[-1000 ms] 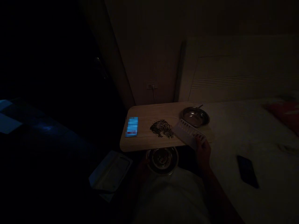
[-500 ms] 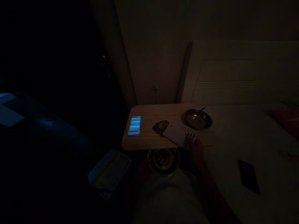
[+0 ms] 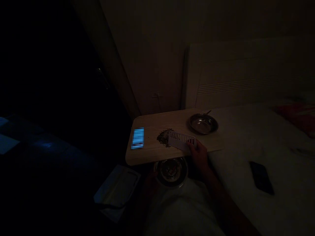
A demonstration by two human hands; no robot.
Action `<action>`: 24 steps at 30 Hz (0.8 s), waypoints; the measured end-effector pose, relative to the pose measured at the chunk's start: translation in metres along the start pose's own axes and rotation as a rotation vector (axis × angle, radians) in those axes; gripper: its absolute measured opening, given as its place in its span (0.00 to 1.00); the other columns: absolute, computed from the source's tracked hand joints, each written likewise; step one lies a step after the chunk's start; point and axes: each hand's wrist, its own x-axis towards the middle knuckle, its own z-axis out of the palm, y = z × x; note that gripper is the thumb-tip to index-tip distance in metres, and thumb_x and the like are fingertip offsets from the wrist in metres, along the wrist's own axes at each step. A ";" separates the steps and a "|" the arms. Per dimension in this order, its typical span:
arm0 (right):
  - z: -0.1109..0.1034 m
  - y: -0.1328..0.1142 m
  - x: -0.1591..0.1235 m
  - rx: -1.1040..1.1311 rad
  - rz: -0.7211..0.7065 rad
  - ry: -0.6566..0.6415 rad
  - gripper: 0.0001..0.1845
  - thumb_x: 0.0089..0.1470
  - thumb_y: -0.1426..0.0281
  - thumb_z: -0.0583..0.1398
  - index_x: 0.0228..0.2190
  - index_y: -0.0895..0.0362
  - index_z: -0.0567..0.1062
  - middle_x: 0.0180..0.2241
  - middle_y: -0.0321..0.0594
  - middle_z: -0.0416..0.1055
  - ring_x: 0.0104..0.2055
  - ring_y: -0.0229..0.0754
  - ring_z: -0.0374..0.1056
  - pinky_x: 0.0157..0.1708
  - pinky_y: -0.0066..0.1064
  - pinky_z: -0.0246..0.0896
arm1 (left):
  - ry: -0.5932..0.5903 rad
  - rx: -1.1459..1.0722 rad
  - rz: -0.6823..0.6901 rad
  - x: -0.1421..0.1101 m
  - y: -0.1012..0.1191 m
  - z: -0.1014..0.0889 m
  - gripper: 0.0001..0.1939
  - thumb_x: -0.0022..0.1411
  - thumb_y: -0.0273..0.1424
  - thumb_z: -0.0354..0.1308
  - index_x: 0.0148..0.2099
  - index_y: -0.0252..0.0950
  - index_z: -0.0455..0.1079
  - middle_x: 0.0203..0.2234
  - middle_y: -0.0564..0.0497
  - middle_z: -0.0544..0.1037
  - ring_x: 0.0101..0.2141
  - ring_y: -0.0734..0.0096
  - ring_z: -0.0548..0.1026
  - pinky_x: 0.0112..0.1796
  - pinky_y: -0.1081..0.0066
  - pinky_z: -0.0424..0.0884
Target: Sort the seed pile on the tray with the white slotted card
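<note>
My right hand (image 3: 199, 154) grips the right end of a pale flat piece with a row of slots along its far edge (image 3: 179, 143); its exact kind is hard to make out in the dim light. The piece's left end touches a pile of small dark seeds or grains (image 3: 162, 138) on the wooden table (image 3: 147, 155). Below the table's near edge, a round metal bowl (image 3: 185, 177) with some dark bits inside sits by my lap. At its left rim is my left hand (image 3: 153, 178), very dark, with fingers seemingly closed on the rim.
A second metal bowl (image 3: 203, 124) with a spoon handle stands at the table's right end. A lit phone (image 3: 137, 137) lies at the left end. Another dark phone (image 3: 261, 178) rests on the bed (image 3: 236, 157). A bag-like thing (image 3: 118, 190) is at lower left.
My right hand has moved the pale piece left and tilted it, so its slotted side shows along more of its length. The view has shifted slightly.
</note>
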 end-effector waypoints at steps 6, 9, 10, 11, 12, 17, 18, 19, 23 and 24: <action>-0.007 0.001 -0.005 0.016 0.032 0.001 0.18 0.56 0.55 0.62 0.34 0.58 0.79 0.32 0.41 0.78 0.34 0.45 0.70 0.35 0.33 0.63 | 0.019 -0.007 -0.011 -0.003 0.002 0.006 0.21 0.48 0.30 0.68 0.48 0.41 0.79 0.49 0.47 0.81 0.63 0.40 0.63 0.63 0.47 0.57; -0.009 -0.001 -0.006 0.017 0.024 -0.013 0.19 0.56 0.54 0.62 0.35 0.58 0.80 0.32 0.41 0.79 0.33 0.46 0.70 0.34 0.33 0.64 | -0.011 0.007 0.008 -0.008 0.004 0.012 0.21 0.51 0.31 0.66 0.50 0.40 0.78 0.51 0.46 0.80 0.64 0.39 0.62 0.63 0.48 0.57; -0.010 -0.001 -0.006 0.009 0.022 -0.017 0.19 0.56 0.54 0.61 0.35 0.57 0.80 0.31 0.41 0.79 0.33 0.46 0.70 0.33 0.33 0.64 | -0.025 0.014 0.008 -0.009 0.005 0.014 0.21 0.53 0.32 0.66 0.51 0.40 0.78 0.53 0.45 0.79 0.64 0.39 0.62 0.63 0.48 0.57; -0.010 -0.001 -0.006 0.000 0.021 -0.019 0.19 0.56 0.53 0.61 0.35 0.58 0.80 0.32 0.41 0.79 0.33 0.46 0.71 0.33 0.33 0.64 | -0.023 0.017 0.015 -0.010 0.005 0.015 0.21 0.54 0.34 0.65 0.52 0.40 0.78 0.54 0.45 0.79 0.64 0.40 0.62 0.63 0.48 0.57; -0.011 -0.001 -0.006 -0.009 0.020 -0.019 0.20 0.56 0.53 0.62 0.36 0.58 0.80 0.32 0.42 0.79 0.33 0.46 0.71 0.33 0.33 0.64 | -0.017 0.023 0.011 -0.010 0.006 0.014 0.21 0.53 0.33 0.66 0.50 0.40 0.78 0.53 0.45 0.80 0.64 0.40 0.62 0.63 0.49 0.57; -0.013 -0.003 -0.007 0.004 0.010 -0.032 0.18 0.56 0.54 0.62 0.35 0.57 0.80 0.32 0.40 0.79 0.34 0.46 0.72 0.34 0.32 0.64 | 0.112 0.041 -0.026 -0.004 0.005 0.006 0.19 0.47 0.30 0.70 0.45 0.39 0.80 0.47 0.47 0.83 0.62 0.41 0.65 0.63 0.51 0.58; -0.014 -0.004 -0.007 0.009 0.013 -0.036 0.18 0.56 0.54 0.62 0.35 0.57 0.80 0.32 0.40 0.79 0.33 0.46 0.72 0.33 0.32 0.64 | 0.111 0.028 -0.032 -0.003 0.004 0.005 0.20 0.46 0.31 0.70 0.45 0.39 0.80 0.47 0.47 0.83 0.62 0.41 0.66 0.62 0.50 0.59; -0.014 -0.004 -0.008 0.012 0.014 -0.037 0.18 0.56 0.55 0.62 0.34 0.57 0.79 0.31 0.40 0.79 0.33 0.45 0.72 0.33 0.32 0.64 | 0.102 0.016 -0.036 -0.003 0.004 0.004 0.20 0.46 0.31 0.70 0.45 0.38 0.80 0.46 0.46 0.83 0.61 0.40 0.67 0.62 0.50 0.59; -0.013 -0.004 -0.009 0.011 0.015 -0.046 0.17 0.57 0.55 0.62 0.34 0.57 0.79 0.31 0.39 0.79 0.33 0.45 0.72 0.33 0.32 0.64 | 0.089 -0.002 -0.014 -0.004 0.002 0.004 0.21 0.48 0.29 0.69 0.47 0.38 0.79 0.47 0.46 0.82 0.62 0.43 0.66 0.62 0.52 0.59; -0.013 -0.004 -0.009 0.010 0.014 -0.049 0.17 0.57 0.55 0.62 0.34 0.57 0.79 0.31 0.40 0.79 0.33 0.45 0.72 0.33 0.32 0.64 | 0.093 -0.006 -0.011 -0.004 0.002 0.004 0.22 0.48 0.29 0.69 0.48 0.39 0.79 0.48 0.46 0.82 0.62 0.44 0.66 0.62 0.52 0.58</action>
